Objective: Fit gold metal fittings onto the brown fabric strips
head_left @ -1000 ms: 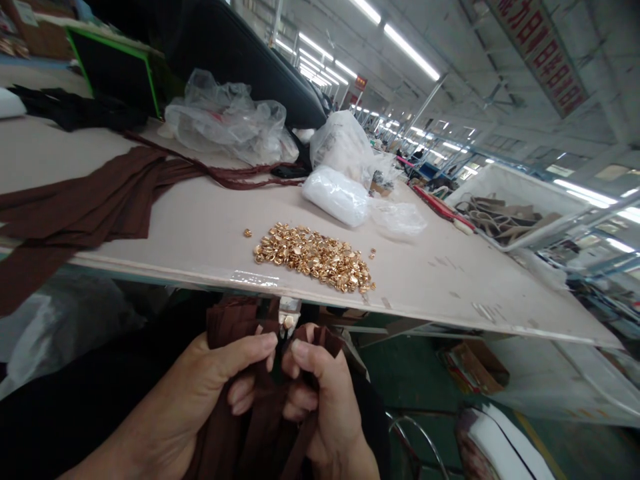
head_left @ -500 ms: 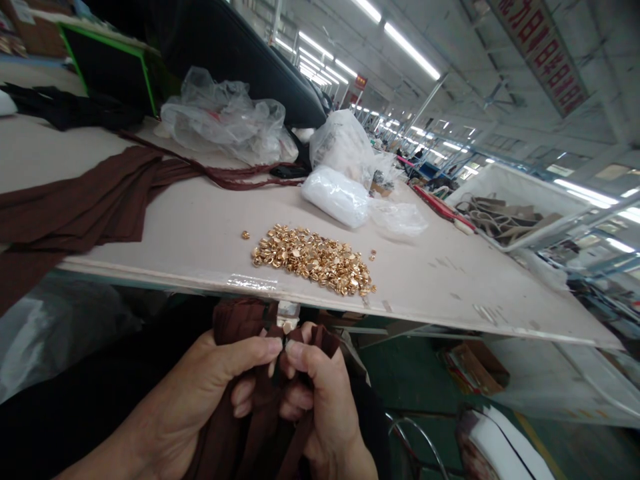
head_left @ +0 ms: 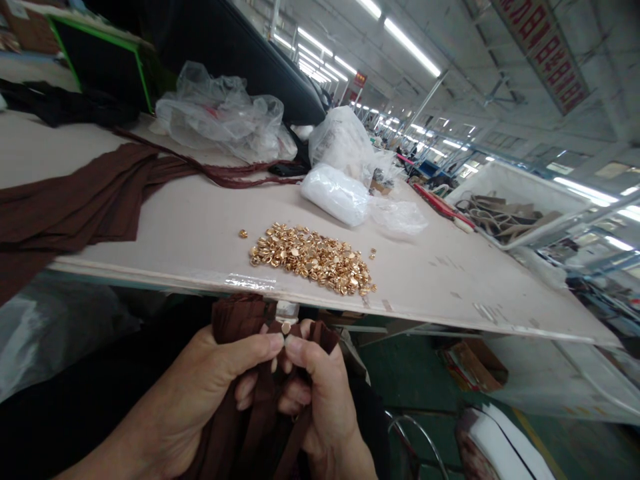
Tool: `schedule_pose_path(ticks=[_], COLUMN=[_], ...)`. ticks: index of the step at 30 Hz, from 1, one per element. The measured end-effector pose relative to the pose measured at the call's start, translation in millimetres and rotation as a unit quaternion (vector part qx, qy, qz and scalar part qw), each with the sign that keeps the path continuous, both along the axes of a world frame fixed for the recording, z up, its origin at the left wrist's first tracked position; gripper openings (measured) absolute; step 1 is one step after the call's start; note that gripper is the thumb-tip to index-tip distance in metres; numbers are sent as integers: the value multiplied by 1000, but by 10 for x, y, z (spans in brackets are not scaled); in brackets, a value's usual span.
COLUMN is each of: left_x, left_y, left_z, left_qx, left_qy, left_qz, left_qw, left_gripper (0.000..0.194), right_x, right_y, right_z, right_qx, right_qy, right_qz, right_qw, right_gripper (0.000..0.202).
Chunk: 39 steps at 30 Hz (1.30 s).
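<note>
Below the table's front edge, my left hand (head_left: 220, 373) and my right hand (head_left: 323, 380) are closed on brown fabric strips (head_left: 237, 320), thumbs almost touching. Between the thumb tips, a small gold metal piece (head_left: 285, 328) sits on the fabric. Just behind it, a pale block-like fitting (head_left: 287, 311) shows at the table edge. Folds of the brown strips hang down between my hands, and my lower fingers are partly hidden in them. Straight ahead on the table lies a heap of small gold metal pieces (head_left: 315, 260).
More brown strips (head_left: 90, 200) spread over the left of the table (head_left: 450, 280). Clear plastic bags (head_left: 225, 120) and a white plastic-wrapped bundle (head_left: 335, 195) lie behind the heap. At the right stands a white bin (head_left: 540, 193) of straps; a cardboard box (head_left: 475, 365) is underneath.
Both hands keep their hold on the brown fabric, with thumbs a little closer together at the gold piece. The whole view has shifted slightly.
</note>
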State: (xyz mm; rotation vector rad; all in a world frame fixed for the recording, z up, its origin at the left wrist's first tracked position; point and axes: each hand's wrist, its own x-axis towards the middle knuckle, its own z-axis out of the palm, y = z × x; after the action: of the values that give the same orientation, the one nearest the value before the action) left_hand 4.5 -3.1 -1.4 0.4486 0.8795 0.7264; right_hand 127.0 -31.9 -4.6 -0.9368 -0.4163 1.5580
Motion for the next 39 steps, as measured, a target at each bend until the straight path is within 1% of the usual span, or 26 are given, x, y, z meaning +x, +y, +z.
schedule_pose_path(ticks=[4, 6, 8, 10, 12, 14, 17, 20, 21, 22, 23, 25, 27, 28, 29, 30, 31, 32, 35, 37, 39], left_x=[-16, -28, -38, -41, -36, -26, -11, -1, 1, 2, 4, 7, 15, 23, 33, 45, 58, 71, 94, 93, 86], left_y=[14, 20, 18, 8, -5, -11, -1, 18, 23, 26, 29, 34, 40, 46, 54, 63, 73, 82, 81, 43, -20], left_z=[-51, -82, -113, -135, -136, -113, -53, -14, -8, -4, -1, 13, 40, 57, 74, 90, 103, 111, 111, 88, 46], left_qx=[43, 58, 68, 76, 76, 65, 45, 38, 36, 33, 28, 20, 15, 15, 16, 20, 24, 31, 42, 58, 90], left_qy=[55, 72, 79, 88, 97, 93, 67, 42, 35, 29, 25, 21, 26, 31, 37, 46, 57, 69, 88, 94, 106], left_qz=[19, 34, 38, 35, 35, 45, 57, 47, 42, 40, 41, 50, 56, 55, 53, 52, 52, 56, 60, 51, 41], left_qw=[997, 995, 994, 993, 992, 993, 995, 997, 998, 998, 998, 998, 998, 998, 998, 997, 997, 996, 993, 993, 989], left_gripper=[37, 38, 43, 49, 52, 53, 56, 55, 54, 53, 52, 52, 54, 56, 56, 55, 52, 49, 45, 41, 31], right_x=[-10, -9, 9, 52, 114, 179, 238, 221, 202, 179, 157, 118, 96, 89, 84, 79, 74, 69, 65, 85, 134], right_y=[17, 32, 45, 54, 63, 76, 98, 107, 110, 117, 132, 193, 292, 347, 398, 440, 468, 479, 417, 320, 217], right_z=[-29, -47, -60, -60, -44, -10, 68, 155, 179, 202, 223, 268, 323, 354, 384, 412, 434, 449, 449, 427, 402], right_qx=[2, 8, 15, 25, 41, 59, 81, 101, 111, 123, 139, 170, 184, 182, 177, 172, 172, 177, 203, 215, 213], right_qy=[-2, -4, -16, -54, -119, -197, -312, -393, -424, -464, -512, -610, -687, -714, -730, -736, -729, -711, -620, -564, -501], right_qz=[-12, -18, -15, -4, 0, -5, -6, 6, 0, -14, -33, -81, -129, -148, -160, -163, -156, -140, -73, -31, 11], right_qw=[1000, 1000, 1000, 998, 992, 979, 947, 914, 899, 877, 847, 770, 691, 660, 640, 635, 644, 667, 754, 797, 839], right_gripper=[33, 33, 34, 37, 40, 40, 35, 28, 26, 25, 25, 25, 27, 27, 28, 29, 29, 28, 22, 19, 20])
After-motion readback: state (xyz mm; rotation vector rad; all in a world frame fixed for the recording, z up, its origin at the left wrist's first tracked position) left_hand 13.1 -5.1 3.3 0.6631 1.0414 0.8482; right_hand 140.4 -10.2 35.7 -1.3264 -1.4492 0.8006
